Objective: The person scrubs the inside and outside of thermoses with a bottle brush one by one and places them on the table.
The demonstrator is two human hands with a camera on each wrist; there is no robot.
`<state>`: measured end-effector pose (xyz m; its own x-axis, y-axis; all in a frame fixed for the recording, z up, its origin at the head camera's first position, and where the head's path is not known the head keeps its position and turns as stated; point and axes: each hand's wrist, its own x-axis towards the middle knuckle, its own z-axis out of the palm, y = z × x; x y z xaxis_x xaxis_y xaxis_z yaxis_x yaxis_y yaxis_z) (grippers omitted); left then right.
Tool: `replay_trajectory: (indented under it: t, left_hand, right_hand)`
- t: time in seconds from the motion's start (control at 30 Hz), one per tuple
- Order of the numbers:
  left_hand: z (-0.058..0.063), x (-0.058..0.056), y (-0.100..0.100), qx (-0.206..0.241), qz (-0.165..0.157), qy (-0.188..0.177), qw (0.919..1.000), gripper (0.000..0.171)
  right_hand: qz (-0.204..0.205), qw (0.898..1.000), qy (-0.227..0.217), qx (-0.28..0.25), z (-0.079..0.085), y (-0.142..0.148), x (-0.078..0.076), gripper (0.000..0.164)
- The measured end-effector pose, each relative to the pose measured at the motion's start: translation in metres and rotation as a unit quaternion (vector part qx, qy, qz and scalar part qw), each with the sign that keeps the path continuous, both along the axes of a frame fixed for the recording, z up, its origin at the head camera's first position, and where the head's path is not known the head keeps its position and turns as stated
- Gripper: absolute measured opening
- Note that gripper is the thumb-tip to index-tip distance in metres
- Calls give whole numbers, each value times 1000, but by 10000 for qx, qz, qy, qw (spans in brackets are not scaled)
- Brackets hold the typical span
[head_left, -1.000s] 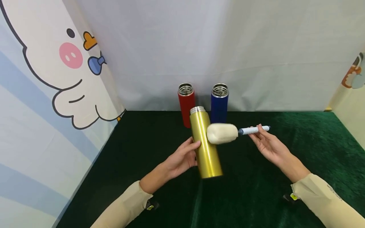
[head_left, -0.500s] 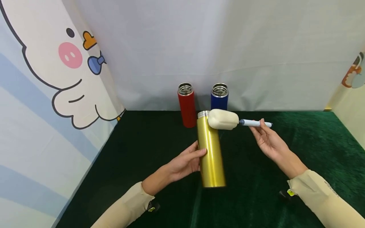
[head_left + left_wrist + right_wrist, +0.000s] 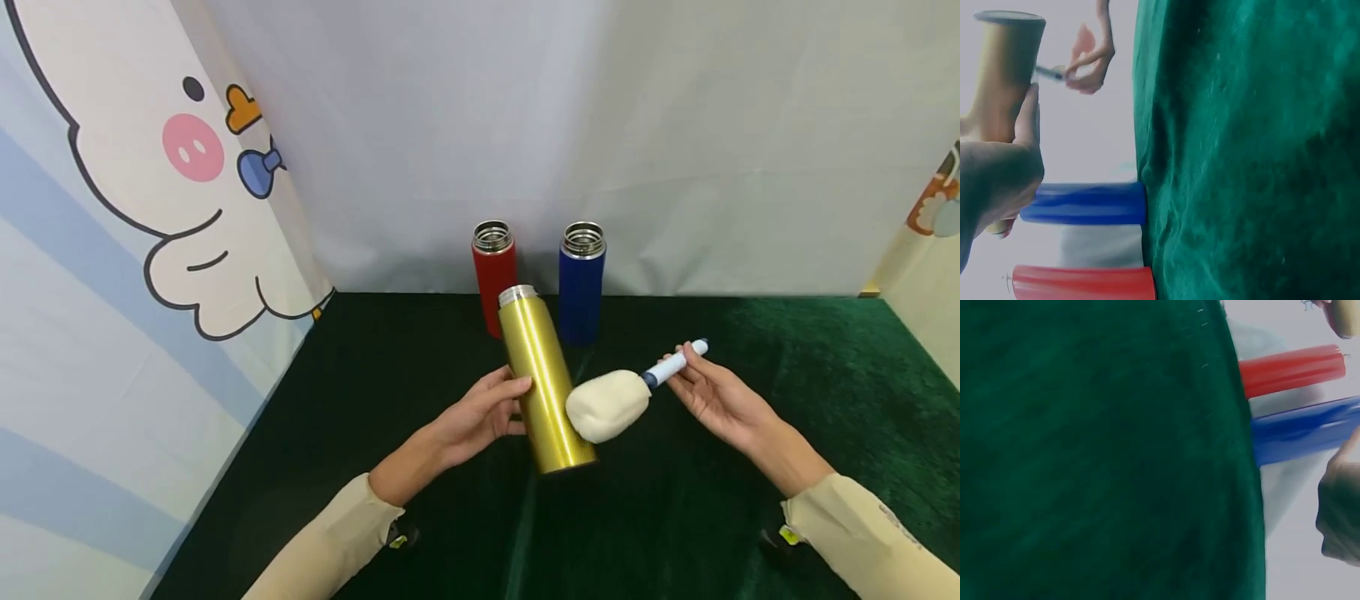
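Observation:
In the head view my left hand (image 3: 476, 419) grips a yellow metal bottle (image 3: 542, 375) around its middle, off the table. The bottle leans with its silver, uncapped neck up and to the left. My right hand (image 3: 723, 406) pinches the pale blue handle of a sponge bottle brush (image 3: 609, 406). The brush's cream sponge head overlaps the bottle's lower right side; it looks to be against the outer wall. In the left wrist view the left hand (image 3: 1007, 175) wraps the yellow bottle (image 3: 1007, 75). The right wrist view shows just part of the right hand (image 3: 1339, 509); the brush is out of that frame.
A red bottle (image 3: 495, 275) and a blue bottle (image 3: 582, 287) stand upright without lids at the back. Behind them hangs a pale cloth wall (image 3: 720, 150). Dark green cloth (image 3: 420, 533) covers the table, and a cartoon-printed sheet (image 3: 112, 333) borders its left side.
The sponge head rose along the bottle to near its neck, then slid down to its lower side, with the brush now slanted. The yellow bottle dipped upright, then tilted left again.

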<state>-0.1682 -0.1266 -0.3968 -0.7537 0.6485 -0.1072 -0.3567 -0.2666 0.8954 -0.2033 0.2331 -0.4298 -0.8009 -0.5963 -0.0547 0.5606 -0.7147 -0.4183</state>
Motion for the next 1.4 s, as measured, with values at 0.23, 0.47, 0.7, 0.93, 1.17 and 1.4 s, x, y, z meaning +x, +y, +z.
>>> replay_trajectory:
  t: [0.23, 0.47, 0.7, 0.93, 1.17, 1.4]
  left_hand:
    - [-8, 10, 10, 70, -640, -14, 9979, 68]
    - [-1, 4, 6, -45, 263, -81, 9996, 51]
    - [3, 4, 8, 303, 250, -431, 9983, 51]
    - [-3, 10, 14, 104, -172, -360, 9992, 55]
    - [4, 6, 5, 270, 120, -174, 9994, 51]
    - [8, 9, 9, 431, 99, -407, 9982, 56]
  right_hand:
    - [-878, 9886, -1137, -457, 20, -13, -9, 10]
    - [-196, 9977, -619, 194, 1, -1, 2, 21]
    - [-287, 9963, -674, 459, 1, -3, 0, 19]
    - [-1216, 9820, -1401, -344, 27, -14, -11, 18]
    - [-223, 9945, -1022, 33, 12, 1, -5, 18]
    - [240, 9984, -498, -88, 8, 0, -9, 26]
